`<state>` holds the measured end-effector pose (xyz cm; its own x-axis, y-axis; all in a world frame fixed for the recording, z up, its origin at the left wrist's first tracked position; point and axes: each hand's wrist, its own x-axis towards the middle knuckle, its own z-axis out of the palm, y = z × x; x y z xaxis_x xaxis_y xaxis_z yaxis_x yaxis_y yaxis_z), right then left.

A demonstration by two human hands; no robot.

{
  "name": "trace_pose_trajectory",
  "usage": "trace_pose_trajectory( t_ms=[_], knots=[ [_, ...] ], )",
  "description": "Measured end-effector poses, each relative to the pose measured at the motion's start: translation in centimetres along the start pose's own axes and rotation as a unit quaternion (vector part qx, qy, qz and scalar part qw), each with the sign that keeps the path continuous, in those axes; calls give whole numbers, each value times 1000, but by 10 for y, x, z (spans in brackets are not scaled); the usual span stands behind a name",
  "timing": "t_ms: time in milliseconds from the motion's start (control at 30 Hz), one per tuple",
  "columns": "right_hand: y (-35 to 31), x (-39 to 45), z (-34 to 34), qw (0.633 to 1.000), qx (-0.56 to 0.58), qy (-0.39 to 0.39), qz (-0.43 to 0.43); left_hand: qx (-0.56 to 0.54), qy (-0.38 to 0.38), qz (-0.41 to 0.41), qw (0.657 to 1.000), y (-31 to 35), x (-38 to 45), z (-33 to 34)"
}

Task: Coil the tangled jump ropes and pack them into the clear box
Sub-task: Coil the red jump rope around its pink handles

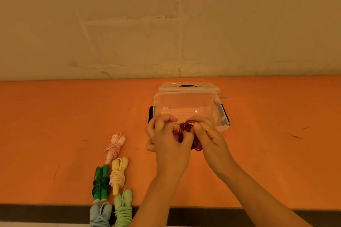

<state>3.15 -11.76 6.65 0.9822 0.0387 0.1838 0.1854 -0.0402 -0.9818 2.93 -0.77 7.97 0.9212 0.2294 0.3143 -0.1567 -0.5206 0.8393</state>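
Table [64, 116]: orange; bears everything below
Clear box [191, 105]: open, lid behind it
Left hand [169, 142]: fingers curled round the maroon rope [182, 129], just before the box
Right hand [206, 134]: pinches its cord
Coiled ropes: pink [115, 146]; yellow [118, 175]; dark green [101, 183]; light green [123, 208]; blue [100, 214]; left of hands

An orange table top [55, 116] fills the middle of the view, marked with a few dark scuffs and short scratches, most of them toward the right side. Its near edge is a dark strip [203, 215] running across the bottom. Behind the table stands a pale, stained wall [129, 24] with patchy plaster and faint straight seams crossing it.
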Motion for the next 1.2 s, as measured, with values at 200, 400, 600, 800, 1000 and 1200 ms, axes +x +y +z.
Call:
trace_pose_trajectory(
  t_ms=[200, 400, 600, 800, 1000, 1200],
  knots=[
    [-1, 2, 2, 999, 3, 35, 23, -8, 1, -36, 999, 3, -2, -1],
    [3, 0, 2, 1000, 2, -9, 17, -22, 36, -41, 998, -1, -5, 3],
    [28, -3, -4, 956, -254, 3, -145, -39, 33, -45, 998, -2, -8, 5],
    [24, -3, -10, 926, -319, -55, -193, -43, 31, -57, 997, -5, -4, 3],
    [26, -8, -5, 983, -133, -20, -123, -29, 17, -53, 998, -8, -3, 2],
    [38, -8, -1, 962, -187, 13, -199, 67, -8, -24, 997, -15, -3, 8]
  ],
)
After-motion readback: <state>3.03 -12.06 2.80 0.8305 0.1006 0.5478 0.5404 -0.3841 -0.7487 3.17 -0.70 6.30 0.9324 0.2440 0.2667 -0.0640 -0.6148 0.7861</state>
